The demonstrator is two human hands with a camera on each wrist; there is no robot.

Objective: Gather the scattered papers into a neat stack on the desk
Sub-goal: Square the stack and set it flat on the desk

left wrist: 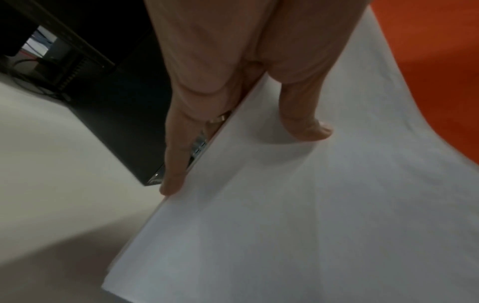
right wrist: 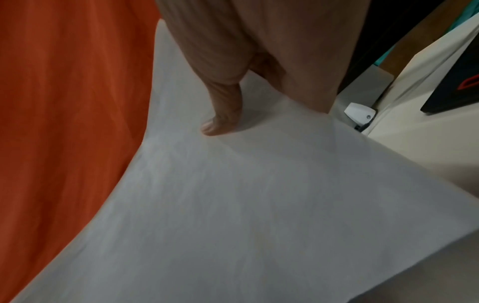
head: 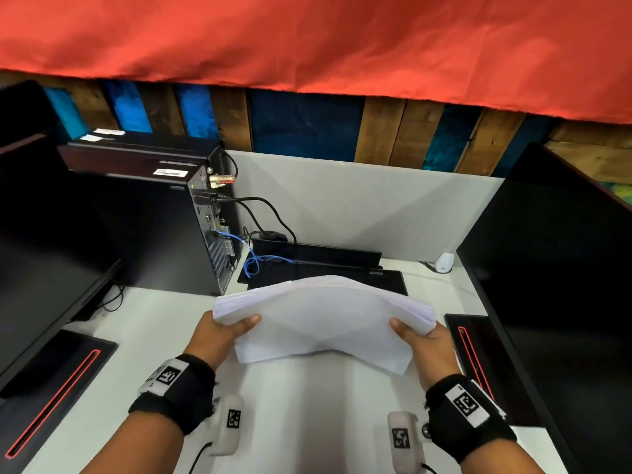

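Just left of the stack of papers (head: 321,319), the left hand (head: 219,336) clamps the stack's left edge: the thumb (head: 248,323) lies flat on the top sheet while the fingers (left wrist: 178,147) run straight along the side and underneath, so the hand is closed around the paper and not spread. The left-wrist view shows the same pinch, thumb tip pressed into the white sheet, a ring on one finger beside the paper's edge. The stack itself is lifted off the white desk (head: 307,405), bowed upward in the middle like a shallow arch, its far edges fanned slightly so the layers show. Behind the stack sits a black computer tower (head: 164,227) to its left rear, with black and blue cables trailing from its back toward a flat black device (head: 325,268) directly beyond the papers. To the right of the stack, the right hand (head: 427,343) grips the opposite edge in the same way, thumb (head: 403,330) on top and fingers tucked beneath, out of sight. Farther right of the stack a small white object (head: 444,261) stands by the partition, and a dark monitor (head: 554,285) fills that side
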